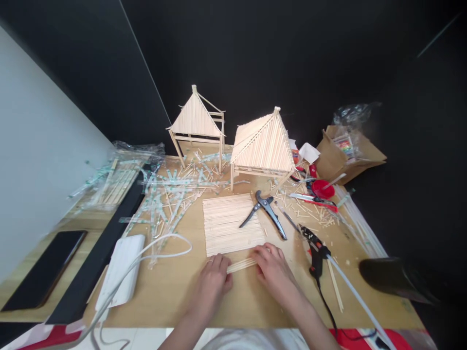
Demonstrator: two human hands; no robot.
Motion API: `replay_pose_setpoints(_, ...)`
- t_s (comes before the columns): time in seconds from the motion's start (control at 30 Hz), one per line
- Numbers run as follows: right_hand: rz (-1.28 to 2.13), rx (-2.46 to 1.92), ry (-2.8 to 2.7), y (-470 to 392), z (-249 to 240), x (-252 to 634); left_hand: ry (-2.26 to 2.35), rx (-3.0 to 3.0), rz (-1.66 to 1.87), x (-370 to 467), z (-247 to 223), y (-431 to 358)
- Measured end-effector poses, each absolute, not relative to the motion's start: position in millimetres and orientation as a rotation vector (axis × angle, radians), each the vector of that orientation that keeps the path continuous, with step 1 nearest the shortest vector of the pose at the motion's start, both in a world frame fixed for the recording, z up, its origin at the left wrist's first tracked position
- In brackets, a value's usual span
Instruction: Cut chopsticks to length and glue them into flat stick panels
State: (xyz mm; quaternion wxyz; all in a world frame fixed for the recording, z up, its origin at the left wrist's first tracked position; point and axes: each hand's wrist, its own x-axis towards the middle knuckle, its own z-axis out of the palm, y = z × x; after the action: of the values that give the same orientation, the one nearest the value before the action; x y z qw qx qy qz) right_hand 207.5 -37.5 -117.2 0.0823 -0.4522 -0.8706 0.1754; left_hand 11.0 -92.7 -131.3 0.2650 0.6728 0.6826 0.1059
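- Pale wood strips, a few sticks (241,265) side by side, lie just in front of the panel's near edge, bridging the two hands.
- The left hand (215,279) has its fingers together, thumb near them, closed on the left end of the sticks.
- The right hand (272,270) is bent over the other end, fingers close together and closed on it; how hard they press, I cannot tell from where I stand.
- The panel (226,223) lies flat just beyond the fingertips. If a knuckle nudges its near edge, I'd worry about its strips shifting, since I can't see what binds them.
- The sticks could fan out or slip past one another if the two hands push unevenly, being so thin.
- The cutter (272,214) rests partly on the panel's right side; a knock from the right hand might drag it across and scuff the strips.
- Right of the panel lies the glue gun (315,248). Whether it's hot I can't tell; a careless reach could mean a burn, or a snag on its cord.
- Scraps (306,209) lie beyond the panel's right side, and might catch beneath it if it gets pushed that way.
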Motion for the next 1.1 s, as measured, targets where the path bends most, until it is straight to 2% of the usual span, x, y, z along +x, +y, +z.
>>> replay_pose_setpoints(0.3, 0.595, -1.314, -2.546, -27.1, -119.8, 206.5, 1.971, 1.667, 0.548, -3.1, -127.9, -94.2)
replay_pose_setpoints(0.57, 0.542, -1.218, -2.517, -8.5, -122.4, 183.2, 2.422, 1.591, 0.770, -98.4, -114.5, -59.9)
replay_pose_setpoints(0.73, 0.564, -1.112, -2.690, -17.9, -141.7, 196.5, 2.670, 1.549, 0.810, -156.4, -101.7, -40.7)
replay_pose_setpoints(0.93, 0.230, -0.993, -2.808, -12.1, -188.6, 234.7, 2.901, 1.371, 0.763, -206.4, -107.9, 3.1)
replay_pose_setpoints(1.1, 0.276, -1.095, -2.746, -13.7, -177.0, 228.4, 2.900, 1.334, 0.662, -217.0, -125.9, 30.7)
